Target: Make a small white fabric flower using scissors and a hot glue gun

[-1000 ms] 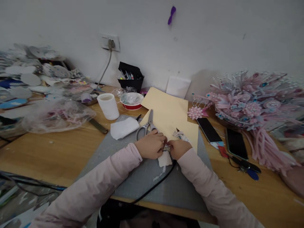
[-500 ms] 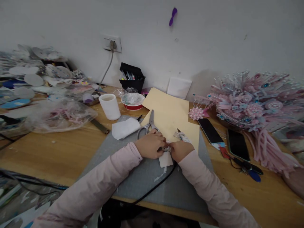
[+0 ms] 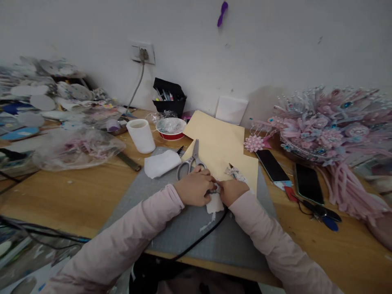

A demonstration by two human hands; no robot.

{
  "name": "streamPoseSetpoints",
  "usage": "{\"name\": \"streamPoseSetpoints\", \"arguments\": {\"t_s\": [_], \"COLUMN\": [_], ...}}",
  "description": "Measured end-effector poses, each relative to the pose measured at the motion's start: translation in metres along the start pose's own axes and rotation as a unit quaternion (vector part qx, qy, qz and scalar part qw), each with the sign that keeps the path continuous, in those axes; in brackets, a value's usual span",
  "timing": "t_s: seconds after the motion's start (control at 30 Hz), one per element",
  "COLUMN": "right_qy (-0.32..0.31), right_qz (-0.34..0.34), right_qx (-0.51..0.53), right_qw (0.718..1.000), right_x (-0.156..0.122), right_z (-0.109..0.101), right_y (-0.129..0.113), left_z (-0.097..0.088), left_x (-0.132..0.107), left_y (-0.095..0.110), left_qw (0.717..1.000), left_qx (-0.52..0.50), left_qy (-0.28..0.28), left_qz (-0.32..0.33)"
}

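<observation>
Hands: The left hand (image 3: pixel 195 188) and right hand (image 3: pixel 234 192) of a person in pink sleeves (image 3: pixel 147 222) meet fingertip to fingertip over a grey mat (image 3: pixel 183 224), fingers curled at a small piece (image 3: pixel 217 189). How firmly either hand grips it cannot be told.
Small piece: It sits between the fingertips, mostly hidden by them, just above a white scrap (image 3: pixel 214 204) on the mat.
Since the earlier frames: The hands keep the same meeting point and nearly the same pose. The wall's purple strip (image 3: pixel 222 14) now appears higher in the view than half a second ago, a slight shift of the head camera; the table goods have kept their places.
Scissors: The scissors (image 3: pixel 195 151) lie beside the left hand, blades pointing away from the person, across beige sheets (image 3: pixel 214 126).
Wrapped tool: A wrapped tool (image 3: pixel 237 174), dark at its tip, lies just beyond the right hand.
Cord: A black cord (image 3: pixel 200 240) runs from near the right hand to the table's front edge.
Left side: A white cloth (image 3: pixel 162 164), a white cup (image 3: pixel 141 138) and a red-and-white bowl (image 3: pixel 171 136).
Right side: Two phones (image 3: pixel 272 165) beside a pink headdress (image 3: pixel 326 134).
</observation>
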State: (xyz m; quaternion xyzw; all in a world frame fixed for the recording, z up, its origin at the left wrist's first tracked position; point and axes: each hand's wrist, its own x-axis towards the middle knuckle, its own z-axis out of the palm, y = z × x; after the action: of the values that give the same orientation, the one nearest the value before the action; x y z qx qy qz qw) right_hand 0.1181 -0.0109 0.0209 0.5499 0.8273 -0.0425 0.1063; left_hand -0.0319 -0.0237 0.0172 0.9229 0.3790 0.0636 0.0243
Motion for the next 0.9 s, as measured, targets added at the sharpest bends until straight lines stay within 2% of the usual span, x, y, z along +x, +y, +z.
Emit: {"name": "streamPoseSetpoints", "arguments": {"t_s": [0.33,0.63,0.9], "right_qy": [-0.013,0.0,-0.004], "right_qz": [-0.004,-0.024,-0.022], "right_qx": [-0.004,0.002,0.002], "right_qw": [1.0,1.0,1.0], "right_x": [0.009,-0.001,0.004], "right_z": [-0.006,-0.011,-0.011], "right_y": [-0.002,0.008,0.005], "left_z": [-0.002,-0.002,0.0], "left_x": [0.004,0.001,0.002], "left_y": [0.001,0.005,0.002], "left_qw": [1.0,1.0,1.0], "left_qx": [-0.005,-0.014,-0.008], "left_qy": [-0.007,-0.004,-0.015], "left_qz": [-0.004,-0.017,-0.009]}}
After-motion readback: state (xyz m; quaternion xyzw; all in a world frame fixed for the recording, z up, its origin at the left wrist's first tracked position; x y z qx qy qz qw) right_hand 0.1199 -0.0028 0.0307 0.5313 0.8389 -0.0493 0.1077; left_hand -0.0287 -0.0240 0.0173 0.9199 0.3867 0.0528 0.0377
